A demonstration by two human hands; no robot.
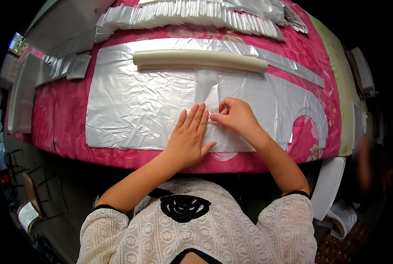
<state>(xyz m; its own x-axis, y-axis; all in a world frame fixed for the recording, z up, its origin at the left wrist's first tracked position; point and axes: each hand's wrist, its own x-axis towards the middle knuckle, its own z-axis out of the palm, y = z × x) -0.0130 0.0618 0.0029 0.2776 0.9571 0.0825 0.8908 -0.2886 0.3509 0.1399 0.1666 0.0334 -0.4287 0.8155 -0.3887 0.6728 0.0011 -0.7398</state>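
The left hand lies palm down on the near side of the cream tube, fingers straight and together, thumb spread, gripping nothing. The right hand, also nearer the person than the tube, has its thumb and forefinger closed together, seemingly pinching a fold of film, with the other fingers curled.

The film is a silvery-white vest-style plastic carrier bag, spread flat under the tube and reaching past both of its ends; how many layers lie there cannot be told. A paler narrow panel of film runs from the tube's near side towards the fingertips; whether it belongs to the same bag is unclear.

The bag should handle as very light, limp and slippery, quick to crease and easily stretched or torn. A fingertip pinch on an edge or fold, with a flat palm steadying it nearby, would suit it best.

Its long axis runs left to right, roughly along the tube. The handle end, with its curved cut-out, points right beyond the tube's right end; the straight edge lies beyond its left.
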